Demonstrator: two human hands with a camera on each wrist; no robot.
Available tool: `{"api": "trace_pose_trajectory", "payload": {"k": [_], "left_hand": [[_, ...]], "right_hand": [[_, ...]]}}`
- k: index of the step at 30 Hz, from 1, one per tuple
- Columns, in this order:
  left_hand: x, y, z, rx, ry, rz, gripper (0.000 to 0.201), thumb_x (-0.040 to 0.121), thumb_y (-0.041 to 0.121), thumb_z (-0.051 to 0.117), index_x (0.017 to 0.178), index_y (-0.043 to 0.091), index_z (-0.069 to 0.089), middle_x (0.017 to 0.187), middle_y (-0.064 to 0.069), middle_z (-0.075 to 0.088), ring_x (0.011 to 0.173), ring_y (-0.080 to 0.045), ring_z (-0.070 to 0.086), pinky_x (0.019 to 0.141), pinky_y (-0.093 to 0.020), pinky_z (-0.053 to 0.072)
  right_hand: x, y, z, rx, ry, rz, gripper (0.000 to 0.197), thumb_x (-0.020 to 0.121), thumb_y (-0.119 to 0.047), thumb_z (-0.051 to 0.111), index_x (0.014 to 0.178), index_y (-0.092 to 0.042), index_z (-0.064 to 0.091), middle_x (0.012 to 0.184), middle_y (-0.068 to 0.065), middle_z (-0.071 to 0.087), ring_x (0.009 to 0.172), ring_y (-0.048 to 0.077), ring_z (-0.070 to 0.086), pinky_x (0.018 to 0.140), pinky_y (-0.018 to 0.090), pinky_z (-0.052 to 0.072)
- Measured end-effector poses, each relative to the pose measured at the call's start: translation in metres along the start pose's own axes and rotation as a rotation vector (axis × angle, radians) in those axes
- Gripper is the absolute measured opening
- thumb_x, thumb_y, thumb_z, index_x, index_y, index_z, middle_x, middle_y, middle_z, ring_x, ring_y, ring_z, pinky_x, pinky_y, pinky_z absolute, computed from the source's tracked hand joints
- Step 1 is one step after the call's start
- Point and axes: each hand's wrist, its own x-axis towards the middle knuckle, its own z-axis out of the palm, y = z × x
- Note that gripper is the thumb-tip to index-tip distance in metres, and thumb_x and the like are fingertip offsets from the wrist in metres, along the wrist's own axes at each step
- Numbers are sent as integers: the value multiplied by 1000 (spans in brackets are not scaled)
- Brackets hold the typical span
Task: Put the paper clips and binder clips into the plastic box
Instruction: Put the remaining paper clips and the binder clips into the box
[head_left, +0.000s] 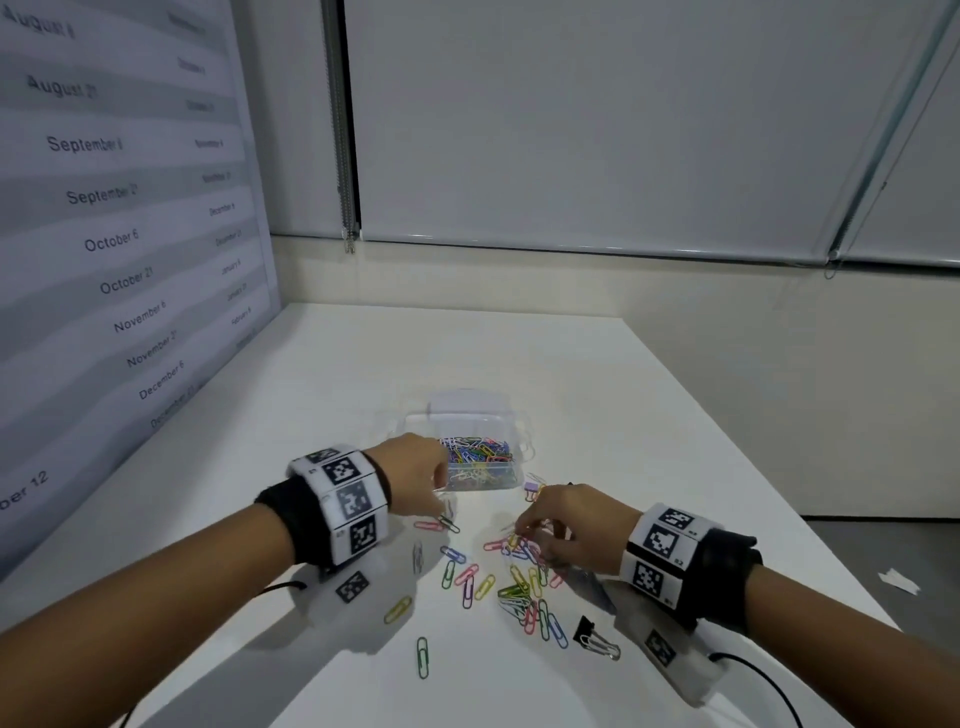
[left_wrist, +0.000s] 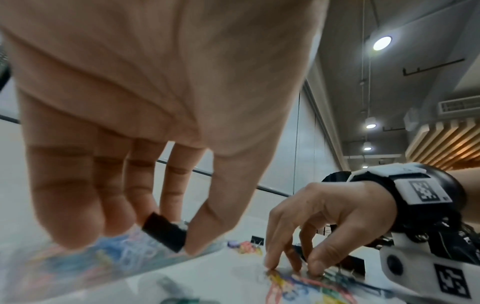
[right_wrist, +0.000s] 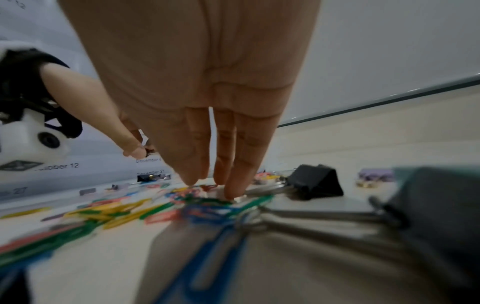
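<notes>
Binder clip (left_wrist: 166, 231) in left hand (left_wrist: 155, 123)

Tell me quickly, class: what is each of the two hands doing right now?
Left hand: pinching a black binder clip at the plastic box.
Right hand: fingertips down on loose paper clips; grip cannot be told.

Left hand (left_wrist: 155, 127) palm down, thumb and fingertips pinched together, forearm reaching in from the near left. Right hand (head_left: 571, 525) arched, fingertips (left_wrist: 270, 265) pointing straight down.
</notes>
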Motion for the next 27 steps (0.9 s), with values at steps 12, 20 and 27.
{"api": "trace_pose_trajectory", "payload": {"k": [12,20,27], "left_hand": [[-18,-29,23,79,-73,-171,25,88,17,50,112,14,56,123,-7,55,112,-23,54,83,-26,41],[-16,-14,23,105,-46,-3,48,86,30,57,130,15,45,133,-6,45,124,-22,43,101,-31,38],[-17,1,32,123,-214,86,67,84,49,55,138,15,34,139,-7,40,126,-24,43,102,-36,40]], "right_hand": [[-7,-7,-9,158,-13,-52,23,83,-27,66,105,-22,68,103,0,69,84,11,65,77,19,49],[-44,31,-24,45,-70,111,19,73,-16,68,81,-33,67,74,-16,62,61,-2,55,61,9,44],[-53,41,-15,-54,-58,195,21,71,-9,60,86,-20,70,66,-20,52,57,-6,49,58,2,35]]}}
